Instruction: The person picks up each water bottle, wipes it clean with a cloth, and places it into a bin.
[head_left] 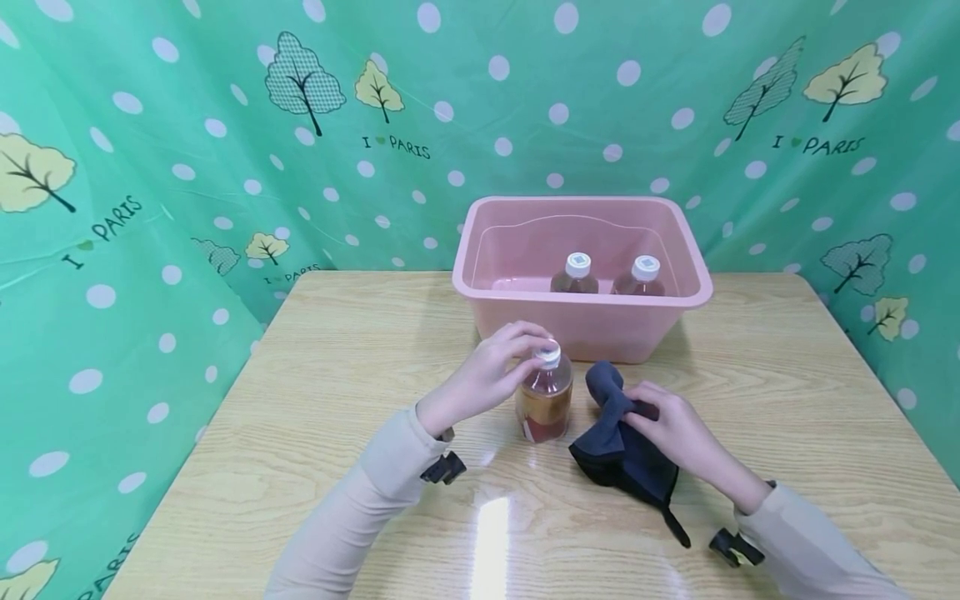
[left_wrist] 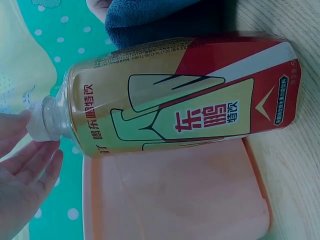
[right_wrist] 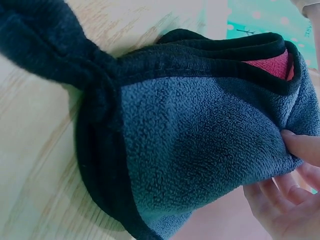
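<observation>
A drink bottle (head_left: 545,404) with a gold and red label stands upright on the table, in front of the pink bin. My left hand (head_left: 498,367) pinches its white cap (left_wrist: 44,120) between thumb and fingers. To the right of the bottle, my right hand (head_left: 671,425) grips a dark grey-blue cloth (head_left: 637,462) with black edging and a black loop. The cloth is bunched at the top, and its lower part hangs to the table. In the right wrist view, the thumb presses into the fuzzy cloth (right_wrist: 190,140), and a bit of pink lining shows in a fold.
Behind both hands stands the pink bin (head_left: 581,302). Two capped bottles, one left (head_left: 576,275) and one right (head_left: 641,277), stand inside it toward its right side. A green dotted curtain (head_left: 525,108) hangs behind and beside the wooden table (head_left: 337,358).
</observation>
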